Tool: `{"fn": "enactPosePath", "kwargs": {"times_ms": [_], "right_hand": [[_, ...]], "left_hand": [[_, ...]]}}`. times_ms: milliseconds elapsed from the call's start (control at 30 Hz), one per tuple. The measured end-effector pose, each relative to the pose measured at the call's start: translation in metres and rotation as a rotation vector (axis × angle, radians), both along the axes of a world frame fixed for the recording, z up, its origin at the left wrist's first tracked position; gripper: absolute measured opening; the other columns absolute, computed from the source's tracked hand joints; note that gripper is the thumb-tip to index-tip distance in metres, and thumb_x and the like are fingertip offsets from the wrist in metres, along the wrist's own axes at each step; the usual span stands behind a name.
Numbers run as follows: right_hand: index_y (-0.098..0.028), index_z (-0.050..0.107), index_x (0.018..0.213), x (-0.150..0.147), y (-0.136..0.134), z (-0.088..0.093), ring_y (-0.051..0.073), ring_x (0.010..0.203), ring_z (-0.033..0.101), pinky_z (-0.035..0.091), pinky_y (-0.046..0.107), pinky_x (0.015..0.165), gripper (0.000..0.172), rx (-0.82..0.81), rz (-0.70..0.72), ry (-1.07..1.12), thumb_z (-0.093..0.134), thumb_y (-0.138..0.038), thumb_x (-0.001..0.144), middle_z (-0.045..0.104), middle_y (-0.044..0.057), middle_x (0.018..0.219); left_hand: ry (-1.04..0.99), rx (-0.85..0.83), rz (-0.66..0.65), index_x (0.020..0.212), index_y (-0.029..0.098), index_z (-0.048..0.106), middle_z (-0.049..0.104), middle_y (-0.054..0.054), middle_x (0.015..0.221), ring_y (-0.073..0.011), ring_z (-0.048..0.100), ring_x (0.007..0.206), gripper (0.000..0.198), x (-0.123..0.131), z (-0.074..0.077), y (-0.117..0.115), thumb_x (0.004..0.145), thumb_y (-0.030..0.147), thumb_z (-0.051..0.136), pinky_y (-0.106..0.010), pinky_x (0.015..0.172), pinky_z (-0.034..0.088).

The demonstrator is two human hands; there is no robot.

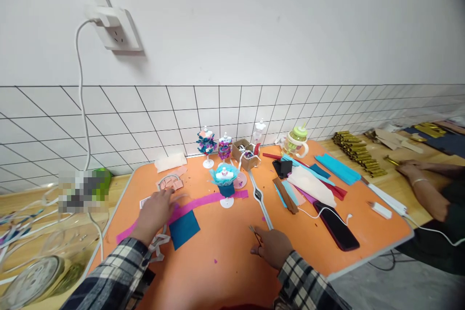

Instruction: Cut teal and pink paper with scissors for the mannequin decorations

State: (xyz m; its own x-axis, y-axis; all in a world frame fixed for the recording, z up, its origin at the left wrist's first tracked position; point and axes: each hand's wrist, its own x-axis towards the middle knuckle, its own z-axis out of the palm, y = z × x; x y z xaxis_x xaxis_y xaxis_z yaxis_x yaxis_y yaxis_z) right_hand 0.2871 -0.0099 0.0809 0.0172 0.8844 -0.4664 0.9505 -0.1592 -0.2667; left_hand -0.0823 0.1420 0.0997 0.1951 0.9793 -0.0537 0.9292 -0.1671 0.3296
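Note:
My right hand (272, 247), in a plaid sleeve, is closed around a small pair of scissors (255, 234), tips pointing away over the orange table. My left hand (157, 213) reaches over the left side of the table, fingers stretched toward some pink pieces (170, 182). It lies across a long magenta strip (203, 200), beside a teal square of material (184, 229). White ribbon (159, 247) lies by that wrist. Between and beyond my hands stands a small white dress form (224, 172) with a light-blue ruffle and dark teal wrap.
Two decorated dress forms (206, 143), an open cardboard box (247, 154) and a lidded glass jug (296, 143) stand along the wall. Coloured strips (337, 169) and a phone (336, 226) lie at right. Another person's hand (410, 169) is beside gold rolls (359, 155).

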Motion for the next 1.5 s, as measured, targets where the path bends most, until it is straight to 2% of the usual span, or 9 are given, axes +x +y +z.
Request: {"fn": "enactPosePath", "kwargs": {"times_ms": [100, 300, 467, 633, 767, 867, 967, 1200, 1500], "right_hand": [[-0.02, 0.062, 0.129, 0.005, 0.008, -0.004, 0.029, 0.098, 0.074, 0.048, 0.032, 0.075, 0.05, 0.003, -0.025, 0.001, 0.073, -0.044, 0.087, 0.077, 0.01, 0.1], [-0.021, 0.069, 0.118, 0.018, 0.015, -0.003, 0.035, 0.1, 0.072, 0.049, 0.037, 0.077, 0.043, 0.0, -0.089, -0.087, 0.074, -0.048, 0.085, 0.076, 0.015, 0.102], [-0.019, 0.066, 0.126, 0.02, 0.01, -0.002, 0.035, 0.106, 0.07, 0.049, 0.04, 0.085, 0.056, 0.025, -0.127, -0.088, 0.074, -0.055, 0.083, 0.07, 0.02, 0.117], [-0.025, 0.069, 0.12, 0.029, 0.021, -0.006, 0.027, 0.095, 0.073, 0.049, 0.03, 0.076, 0.055, -0.073, 0.008, 0.107, 0.077, -0.058, 0.077, 0.076, 0.007, 0.099], [-0.017, 0.062, 0.132, 0.024, 0.03, -0.009, 0.033, 0.099, 0.072, 0.05, 0.036, 0.079, 0.071, -0.043, -0.039, 0.092, 0.079, -0.054, 0.075, 0.075, 0.015, 0.104], [-0.018, 0.049, 0.148, -0.001, 0.029, -0.013, 0.038, 0.108, 0.07, 0.051, 0.042, 0.085, 0.087, -0.011, -0.023, 0.107, 0.08, -0.053, 0.074, 0.075, 0.018, 0.112], [-0.014, 0.036, 0.157, -0.036, 0.025, -0.02, 0.041, 0.107, 0.07, 0.052, 0.044, 0.084, 0.103, 0.006, 0.002, 0.14, 0.081, -0.053, 0.072, 0.074, 0.022, 0.114], [-0.019, 0.032, 0.16, -0.093, 0.013, -0.024, 0.033, 0.103, 0.073, 0.054, 0.038, 0.08, 0.079, 0.125, 0.066, 0.227, 0.061, -0.036, 0.088, 0.077, 0.015, 0.111], [-0.013, 0.072, 0.114, -0.097, -0.001, -0.018, 0.035, 0.097, 0.073, 0.05, 0.038, 0.08, 0.031, 0.153, 0.12, 0.187, 0.061, -0.024, 0.087, 0.077, 0.019, 0.101]], "left_hand": [[0.062, -0.067, -0.077, 0.122, 0.018, 0.065, 0.067, -0.01, 0.126, -0.0288, 0.064, 0.114, 0.03, 0.021, -0.024, 0.01, 0.097, 0.034, 0.064, -0.052, 0.099, 0.051], [0.08, -0.137, -0.056, 0.126, 0.018, 0.064, 0.066, -0.01, 0.129, -0.0273, 0.067, 0.11, 0.033, 0.038, -0.05, 0.018, 0.097, 0.032, 0.067, -0.05, 0.092, 0.058], [-0.118, -0.152, 0.009, 0.106, 0.016, 0.066, 0.071, -0.005, 0.1, -0.0217, 0.07, 0.09, 0.021, 0.033, -0.031, 0.032, 0.099, 0.035, 0.06, -0.04, 0.081, 0.057], [-0.326, -0.205, 0.045, 0.103, 0.022, 0.057, 0.059, 0.005, 0.067, -0.0213, 0.063, 0.062, 0.033, 0.021, 0.004, 0.038, 0.084, 0.048, 0.063, -0.031, 0.057, 0.048], [-0.463, -0.302, 0.021, 0.094, 0.024, 0.059, 0.061, 0.005, 0.066, -0.0202, 0.062, 0.058, 0.036, 0.034, 0.007, -0.003, 0.078, 0.056, 0.063, -0.03, 0.055, 0.049], [-0.499, -0.341, -0.02, 0.075, 0.023, 0.064, 0.073, -0.003, 0.081, -0.0269, 0.069, 0.082, 0.023, 0.067, -0.015, -0.053, 0.065, 0.042, 0.074, -0.036, 0.075, 0.054], [-0.524, -0.348, -0.002, 0.09, 0.022, 0.072, 0.078, -0.01, 0.103, -0.0295, 0.07, 0.101, 0.026, 0.104, -0.038, -0.095, 0.079, 0.042, 0.06, -0.038, 0.09, 0.052], [-0.475, -0.378, -0.047, 0.077, 0.021, 0.068, 0.076, -0.006, 0.08, -0.0246, 0.07, 0.079, 0.041, 0.129, -0.049, -0.124, 0.099, 0.044, 0.043, -0.034, 0.073, 0.051], [-0.402, -0.434, 0.005, 0.116, 0.016, 0.067, 0.071, -0.007, 0.112, -0.0216, 0.071, 0.092, 0.027, 0.134, -0.079, -0.134, 0.099, 0.036, 0.064, -0.042, 0.082, 0.06]]}}
